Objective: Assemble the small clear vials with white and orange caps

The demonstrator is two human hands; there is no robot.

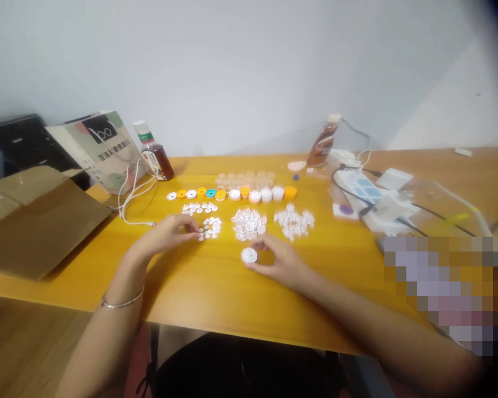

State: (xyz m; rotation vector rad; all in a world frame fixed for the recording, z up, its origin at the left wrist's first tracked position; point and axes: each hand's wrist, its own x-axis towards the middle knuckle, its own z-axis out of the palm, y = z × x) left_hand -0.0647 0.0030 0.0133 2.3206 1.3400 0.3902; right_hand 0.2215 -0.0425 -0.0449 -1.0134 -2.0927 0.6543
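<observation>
My right hand [279, 261] rests on the yellow table [216, 298] and pinches a small white round cap [249, 255] between thumb and fingers. My left hand [172, 231] reaches to a pile of small white discs [211, 227], fingertips closed at its left edge; what they pinch is too small to make out. Behind lie two heaps of white lacy rings [249, 223] [294, 220], another small disc pile [199, 208], and a row of white, orange and teal caps [232, 193]. A silver bangle [122, 302] circles my left wrist.
A brown cardboard sheet [37, 221] and a paper bag [99, 146] stand at the left. Two drink bottles [154, 152] [323, 141] sit at the back. A white power strip with cables [365, 190] and clear plastic bags [435, 207] fill the right. A white cord [130, 199] loops near the bag.
</observation>
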